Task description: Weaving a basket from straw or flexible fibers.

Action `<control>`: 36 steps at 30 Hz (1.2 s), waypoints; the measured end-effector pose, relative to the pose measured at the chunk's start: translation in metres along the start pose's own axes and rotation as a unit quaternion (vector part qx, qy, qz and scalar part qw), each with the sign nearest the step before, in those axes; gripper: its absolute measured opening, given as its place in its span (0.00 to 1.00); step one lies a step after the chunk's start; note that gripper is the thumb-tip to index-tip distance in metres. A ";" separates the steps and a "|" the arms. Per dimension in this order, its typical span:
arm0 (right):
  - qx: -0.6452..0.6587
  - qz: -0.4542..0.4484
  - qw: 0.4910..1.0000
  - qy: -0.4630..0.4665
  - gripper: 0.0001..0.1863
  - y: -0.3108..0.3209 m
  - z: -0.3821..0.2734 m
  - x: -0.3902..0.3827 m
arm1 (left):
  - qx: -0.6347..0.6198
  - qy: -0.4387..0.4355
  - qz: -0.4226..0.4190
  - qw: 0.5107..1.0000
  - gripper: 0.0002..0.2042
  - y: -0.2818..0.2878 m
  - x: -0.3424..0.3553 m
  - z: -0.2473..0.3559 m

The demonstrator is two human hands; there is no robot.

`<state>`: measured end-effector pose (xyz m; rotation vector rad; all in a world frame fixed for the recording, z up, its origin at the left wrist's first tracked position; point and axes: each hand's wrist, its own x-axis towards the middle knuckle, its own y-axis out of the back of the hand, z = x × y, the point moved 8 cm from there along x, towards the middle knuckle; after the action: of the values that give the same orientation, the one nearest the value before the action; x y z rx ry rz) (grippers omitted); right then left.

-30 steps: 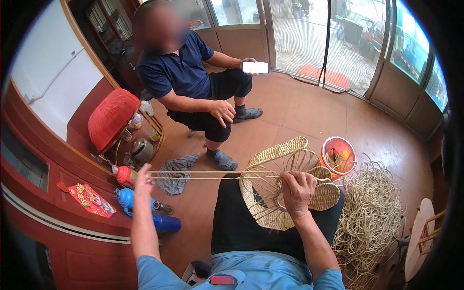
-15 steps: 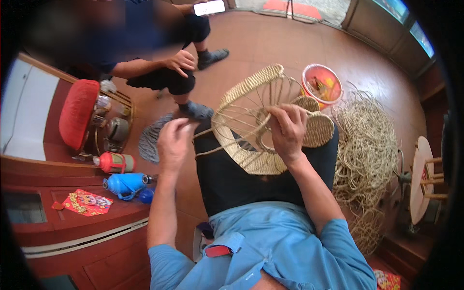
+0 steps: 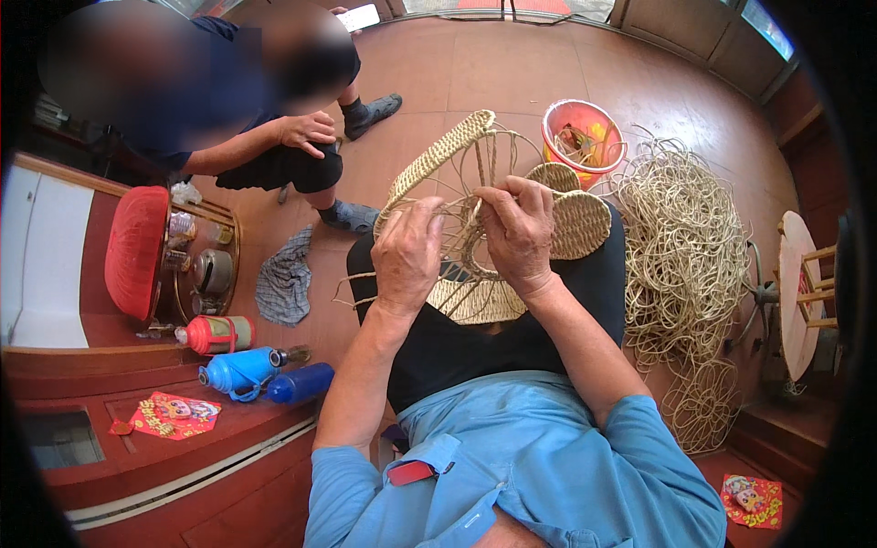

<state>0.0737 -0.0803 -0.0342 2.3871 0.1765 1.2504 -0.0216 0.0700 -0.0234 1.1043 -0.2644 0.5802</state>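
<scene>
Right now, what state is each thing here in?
Tan curved straw frame: partly woven, gaps showing.
Left hand: fingers bent, pinching at the frame.
Right hand: likewise pinching.
Pale straw cord heap: loose, tangled.
Round red-and-yellow bucket: upright, open-topped.
Grey patterned cloth: crumpled.
Rectangular phone: screen bright white.

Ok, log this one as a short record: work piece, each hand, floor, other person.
Work piece: straw-coloured woven piece over the lap
Left hand: fingers bent at the piece; grip unclear
Right hand: thumb and finger pinching at its inner strands
Floor: heap of loose cord near a red bucket
Other person: seated, holding a phone
</scene>
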 end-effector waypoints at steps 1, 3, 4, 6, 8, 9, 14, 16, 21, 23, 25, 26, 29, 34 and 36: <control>0.001 -0.001 1.000 -0.001 0.14 0.000 0.000 0.001 | 0.001 -0.003 -0.003 1.000 0.13 0.004 -0.001 -0.001; 0.003 0.003 1.000 -0.006 0.13 0.000 0.000 0.003 | 0.046 -0.004 0.069 0.997 0.09 0.030 -0.002 -0.005; 0.003 0.006 1.000 -0.009 0.13 0.000 0.001 0.004 | 0.038 0.007 0.079 0.996 0.09 0.046 -0.002 -0.007; 0.004 0.013 1.000 -0.023 0.12 0.001 0.005 0.005 | 0.107 0.024 0.087 0.990 0.10 0.074 -0.017 -0.044; 0.007 0.016 0.999 -0.029 0.13 0.001 0.005 0.007 | 0.151 0.126 0.081 0.977 0.14 0.113 -0.046 -0.113; 0.010 0.024 0.999 -0.039 0.13 0.003 0.007 0.008 | 0.198 0.160 0.095 0.962 0.14 0.136 -0.068 -0.150; 0.043 0.034 0.998 -0.044 0.14 0.000 0.003 0.011 | 0.328 0.390 0.142 0.849 0.15 0.311 -0.236 -0.322; 0.041 0.030 0.998 -0.043 0.14 0.001 0.004 0.011 | 0.377 0.443 0.165 0.796 0.15 0.366 -0.291 -0.336; 0.026 0.021 0.998 -0.051 0.13 -0.002 0.014 0.005 | 0.420 0.637 0.103 0.639 0.14 0.406 -0.356 -0.352; 0.036 0.022 0.998 -0.048 0.12 -0.003 0.005 0.009 | 0.320 0.709 0.346 0.525 0.15 0.449 -0.428 -0.350; 0.049 0.031 0.997 -0.053 0.11 0.000 0.003 0.012 | 0.331 0.711 0.370 0.497 0.17 0.490 -0.463 -0.358; 0.048 0.034 0.997 -0.057 0.11 0.002 0.004 0.012 | 0.336 0.719 0.385 0.471 0.19 0.499 -0.470 -0.360; 0.009 0.024 0.999 -0.047 0.09 -0.002 0.005 0.005 | 0.291 0.720 0.425 0.465 0.19 0.469 -0.459 -0.343; 0.013 0.028 0.999 -0.033 0.08 0.000 -0.007 0.008 | 0.364 0.671 0.285 0.580 0.22 0.496 -0.432 -0.354; -0.003 0.011 0.999 -0.033 0.08 0.000 -0.002 0.006 | 0.407 0.501 0.129 0.753 0.22 0.403 -0.330 -0.340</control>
<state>0.0754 -0.0784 -0.0288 2.4273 0.1276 1.1778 -0.5475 0.4027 -0.0230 1.4101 0.8853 1.5419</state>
